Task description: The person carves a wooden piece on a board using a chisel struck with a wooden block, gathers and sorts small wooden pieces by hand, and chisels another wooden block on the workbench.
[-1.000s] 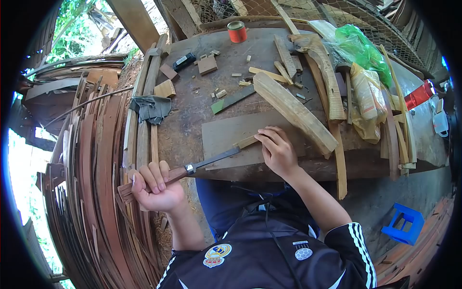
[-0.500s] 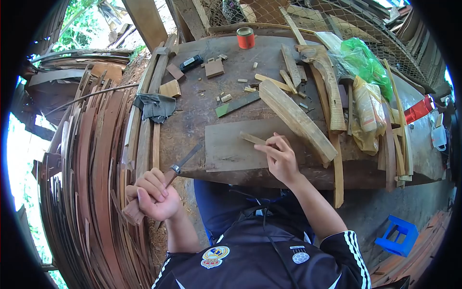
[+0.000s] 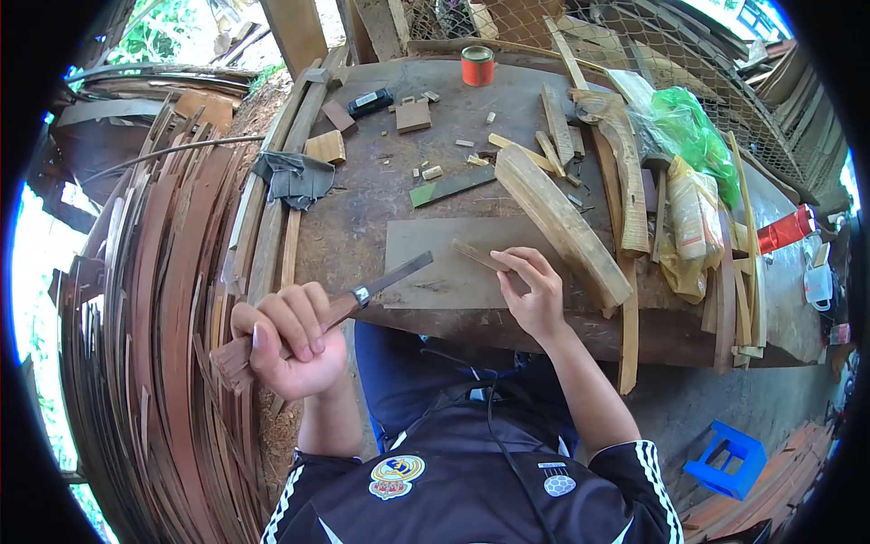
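Observation:
My left hand (image 3: 292, 340) is wrapped round the wooden handle of a chisel (image 3: 391, 276), its metal blade pointing up and right over the near edge of the workbench. Between the thumb and fingers of my right hand (image 3: 533, 295) is a small thin wood strip (image 3: 475, 255). That strip lies low over a flat grey-brown board (image 3: 421, 292) at the bench's front edge; whether it touches the board I cannot tell. The chisel tip is apart from the strip, to its left. Just beyond my right hand, a thick curved wood piece (image 3: 562, 227) rests across the board's right end.
On the workbench (image 3: 362, 195) are a green-ended flat bar (image 3: 453, 187), small wood blocks (image 3: 413, 115), a red can (image 3: 478, 66) and plastic bags (image 3: 693, 231). Long planks (image 3: 154, 317) stand stacked at left. A blue stool (image 3: 725, 461) is on the floor at right.
My left hand has swung the chisel to the right, so its blade now reaches over the board and nearer the strip. My right hand still pinches the strip in about the same place.

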Motion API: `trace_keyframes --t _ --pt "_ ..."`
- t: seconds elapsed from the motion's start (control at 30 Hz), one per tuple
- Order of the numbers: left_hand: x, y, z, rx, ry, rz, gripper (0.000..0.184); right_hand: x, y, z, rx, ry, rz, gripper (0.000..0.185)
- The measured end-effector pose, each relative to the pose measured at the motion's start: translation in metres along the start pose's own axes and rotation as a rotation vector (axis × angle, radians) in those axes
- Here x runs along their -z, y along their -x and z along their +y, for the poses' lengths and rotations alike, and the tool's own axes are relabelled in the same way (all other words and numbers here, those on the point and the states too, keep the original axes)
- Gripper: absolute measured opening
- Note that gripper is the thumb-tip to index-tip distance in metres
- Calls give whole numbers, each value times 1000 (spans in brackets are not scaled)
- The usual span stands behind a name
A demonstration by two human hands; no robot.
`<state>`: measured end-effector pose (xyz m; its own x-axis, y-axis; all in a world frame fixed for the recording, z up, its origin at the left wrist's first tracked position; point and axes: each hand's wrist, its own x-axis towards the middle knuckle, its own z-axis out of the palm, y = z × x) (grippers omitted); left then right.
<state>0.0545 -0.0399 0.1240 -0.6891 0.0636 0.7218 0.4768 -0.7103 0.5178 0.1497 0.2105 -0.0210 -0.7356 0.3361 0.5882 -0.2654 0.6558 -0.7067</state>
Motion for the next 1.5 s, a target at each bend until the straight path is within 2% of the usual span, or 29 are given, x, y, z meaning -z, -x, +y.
trace_keyframes --t 0.13,0.37,0.5,0.73,0.87,0.97,1.07,1.17,1.37,1.5 --pt "-17 -9 -2 64 61 -167 32 2 -1 0 -66 -35 -50 43" --pt "-32 -3 -16 133 69 -323 31 2 3 10 -19 -13 -53 47" --pt "-23 9 -26 152 -7 -202 29 1 3 9 19 26 -11 46" --pt "-17 13 -22 179 21 -180 24 -3 10 6 70 161 88 36" --pt "-24 20 -16 192 -29 -191 22 -8 10 7 191 214 13 28" --pt "-25 27 -14 183 -62 -209 22 -11 16 14 112 292 -97 38" --pt "-31 32 -14 165 -55 -201 23 -4 5 -9 66 532 -94 53" --pt "-34 38 -14 158 -58 -191 24 -5 9 -2 56 548 -200 63" --pt "-35 54 -14 89 -103 -304 22 -14 19 15 41 379 -152 52" --pt "-33 80 -13 41 -107 -354 24 -18 22 18 49 388 -135 46"
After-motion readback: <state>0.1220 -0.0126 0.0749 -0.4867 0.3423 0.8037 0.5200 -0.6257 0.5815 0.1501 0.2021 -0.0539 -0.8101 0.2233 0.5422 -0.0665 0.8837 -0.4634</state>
